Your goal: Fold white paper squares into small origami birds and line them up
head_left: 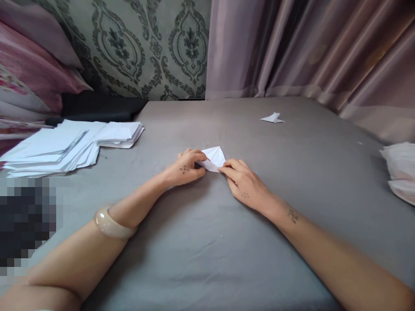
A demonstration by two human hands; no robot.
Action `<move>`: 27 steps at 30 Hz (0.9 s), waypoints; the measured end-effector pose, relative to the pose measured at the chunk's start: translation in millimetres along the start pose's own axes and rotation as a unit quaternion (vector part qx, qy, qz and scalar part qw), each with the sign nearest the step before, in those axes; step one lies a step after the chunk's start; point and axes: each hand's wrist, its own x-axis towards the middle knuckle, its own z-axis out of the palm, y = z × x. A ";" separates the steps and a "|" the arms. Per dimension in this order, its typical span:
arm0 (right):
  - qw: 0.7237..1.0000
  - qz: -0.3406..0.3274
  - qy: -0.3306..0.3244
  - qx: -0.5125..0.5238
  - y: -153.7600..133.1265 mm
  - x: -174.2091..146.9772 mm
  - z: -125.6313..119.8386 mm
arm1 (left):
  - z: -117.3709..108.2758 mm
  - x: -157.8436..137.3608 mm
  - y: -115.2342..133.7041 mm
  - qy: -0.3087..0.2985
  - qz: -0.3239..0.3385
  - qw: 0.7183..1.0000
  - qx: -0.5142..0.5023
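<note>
A small folded sheet of white paper [214,156] lies on the grey cloth surface [223,250] between my two hands, its creases showing as slanted lines. My left hand [191,166] grips the paper's left edge between thumb and fingers, partly covering that side. At the lower right edge, my right hand [241,179] pinches the paper with thumb and fingertips. A pale bangle [113,224] circles my left forearm.
A folded paper figure [272,118] rests farther back on the right. Stacks of white paper [58,144] sit at the left, before a black cloth item [100,106]. White crumpled material [400,168] lies at the right edge. Curtains [292,47] hang behind.
</note>
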 end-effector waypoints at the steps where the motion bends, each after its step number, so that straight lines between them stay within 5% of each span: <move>1: 1.000 0.001 -0.002 -0.001 -0.1 0.0 -0.1 | 0.5 -0.3 -0.2 -0.004 0.002 1.000 0.008; 13: 1.000 0.002 -0.008 -0.008 -1.3 -0.2 -0.6 | 10.1 -0.5 -6.6 0.035 0.008 0.999 0.014; 20: 1.000 0.007 -0.022 -0.021 -2.6 0.3 -1.7 | 16.6 0.2 -8.7 0.237 0.002 0.959 0.152; 27: 1.000 0.010 -0.012 0.026 0.8 0.5 -1.4 | 19.1 0.1 -6.4 0.085 0.137 0.982 0.098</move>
